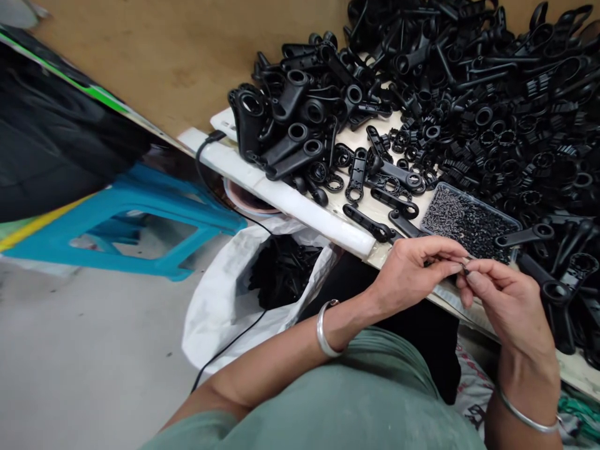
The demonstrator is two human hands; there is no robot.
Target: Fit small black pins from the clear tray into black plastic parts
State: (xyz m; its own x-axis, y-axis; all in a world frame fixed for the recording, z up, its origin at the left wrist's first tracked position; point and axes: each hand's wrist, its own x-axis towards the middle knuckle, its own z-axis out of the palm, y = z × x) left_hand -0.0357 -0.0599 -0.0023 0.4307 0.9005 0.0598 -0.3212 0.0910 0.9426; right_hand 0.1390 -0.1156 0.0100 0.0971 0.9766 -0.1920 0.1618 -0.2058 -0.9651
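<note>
My left hand (407,272) and my right hand (513,300) meet at the table's front edge, fingertips pinched together. Between them a tiny dark piece (465,270) shows, too small to name. Just beyond my fingers lies a clear shallow box (497,212) filled with small grey and black pieces. Beside it, to the left, several black plastic arms with ring-shaped ends (357,175) rest on the table, along with loose black toothed rings (334,182). Another black arm (525,235) lies across the box's right edge.
A large heap of black plastic parts (492,94) covers the table's back and right. A white strip (281,194) runs along the left edge. Below stands an open white sack (210,312) holding black parts, with a black cable across it. A blue stool (140,206) stands left.
</note>
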